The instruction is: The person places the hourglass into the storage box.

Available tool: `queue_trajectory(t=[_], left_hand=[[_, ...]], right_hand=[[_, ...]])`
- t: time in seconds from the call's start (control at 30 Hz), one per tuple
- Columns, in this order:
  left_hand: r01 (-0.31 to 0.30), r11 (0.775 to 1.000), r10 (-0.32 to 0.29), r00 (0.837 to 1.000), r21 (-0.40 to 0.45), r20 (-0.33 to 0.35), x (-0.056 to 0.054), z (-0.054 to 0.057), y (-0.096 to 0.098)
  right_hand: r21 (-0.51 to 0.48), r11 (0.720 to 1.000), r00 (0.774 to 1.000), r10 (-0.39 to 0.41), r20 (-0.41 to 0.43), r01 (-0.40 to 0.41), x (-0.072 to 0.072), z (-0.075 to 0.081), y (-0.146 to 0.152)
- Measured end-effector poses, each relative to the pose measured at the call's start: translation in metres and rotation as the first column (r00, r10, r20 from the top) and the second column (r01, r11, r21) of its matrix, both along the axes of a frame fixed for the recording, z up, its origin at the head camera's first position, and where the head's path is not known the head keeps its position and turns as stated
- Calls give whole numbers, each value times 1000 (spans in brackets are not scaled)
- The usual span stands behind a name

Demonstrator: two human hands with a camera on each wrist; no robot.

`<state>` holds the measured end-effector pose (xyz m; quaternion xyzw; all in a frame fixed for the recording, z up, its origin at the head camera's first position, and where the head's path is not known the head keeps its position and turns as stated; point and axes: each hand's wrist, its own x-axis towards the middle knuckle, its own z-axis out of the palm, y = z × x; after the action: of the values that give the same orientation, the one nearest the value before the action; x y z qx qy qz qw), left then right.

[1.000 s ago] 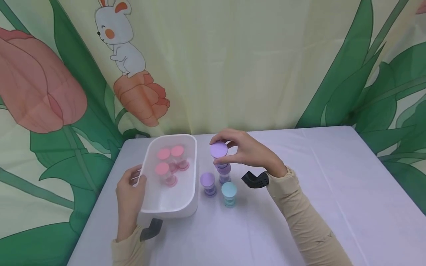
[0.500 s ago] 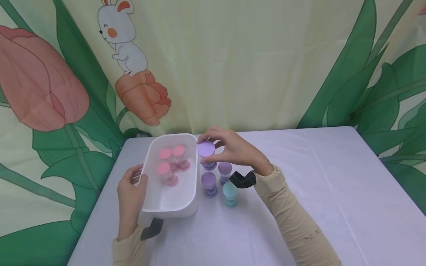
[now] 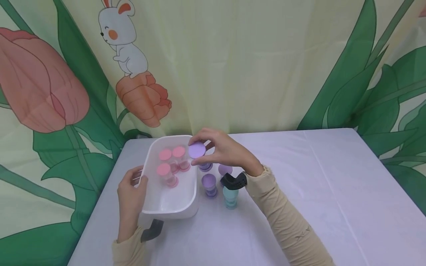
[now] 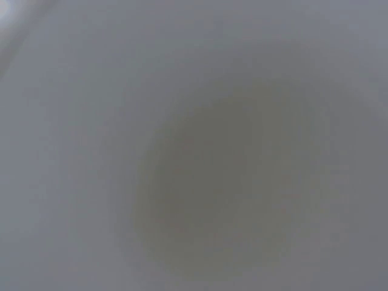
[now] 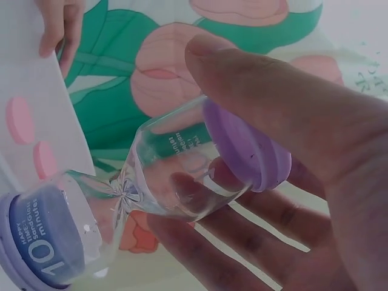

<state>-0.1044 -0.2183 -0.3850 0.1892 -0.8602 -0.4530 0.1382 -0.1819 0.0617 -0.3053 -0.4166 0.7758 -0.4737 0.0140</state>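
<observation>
Bin, centre-left: three pink timers; centre: three purple timers, one teal timer. Right hand, angled leftward, grasps one purple; left hand pinches bin.

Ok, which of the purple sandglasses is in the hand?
The purple sandglass at the white bin's rim, held by the right hand and marked "10 minutes"; the other two purple ones stand on the table.

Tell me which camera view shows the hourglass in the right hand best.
The right wrist view: the hourglass spans much of the frame, its print readable. The head view shows mostly its purple top, with the right hand hiding its middle. The left wrist view is grey blur, showing nothing of it.
</observation>
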Motion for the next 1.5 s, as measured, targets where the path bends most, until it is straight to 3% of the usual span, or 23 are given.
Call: queue_trajectory(t=[0.67,0.97,1.5], left_hand=[[-3,1000,3,1000,-7,1,2,-1,-1],[-7,1000,7,1000,-7,-11,1,0,0],[-11,1000,11,1000,-4,11,-1,0,0]], right_hand=[[-64,998,1000,-22,-8,21,2,-4,-24],[-75,997,1000,7,-30,-10,1,-6,-38],[-20,999,1000,26,15,-25,-5,-23,-55]])
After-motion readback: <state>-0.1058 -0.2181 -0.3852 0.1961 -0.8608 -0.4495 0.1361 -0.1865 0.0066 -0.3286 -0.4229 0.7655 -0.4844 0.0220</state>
